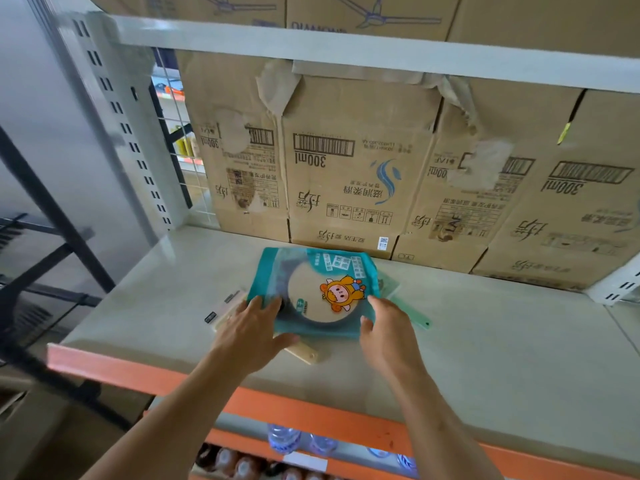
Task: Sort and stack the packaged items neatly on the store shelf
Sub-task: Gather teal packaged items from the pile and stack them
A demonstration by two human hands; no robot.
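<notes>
A teal packet (311,289) with a round window and an orange cartoon figure lies on the grey shelf board (502,341). It sits on top of other flat packets: a pale pink one (228,304) shows at its left, a beige one (304,355) pokes out at the front, and a light green one (412,311) shows at its right. My left hand (251,332) holds the teal packet's front left corner, thumb underneath. My right hand (386,332) holds its front right edge with curled fingers.
Brown cardboard cartons (349,181) printed "300ml" line the back of the shelf. The shelf's front lip (311,415) is orange. A white perforated upright (128,133) stands at the left. Water bottles (284,439) sit on the shelf below. More cartons rest on the shelf above (346,50).
</notes>
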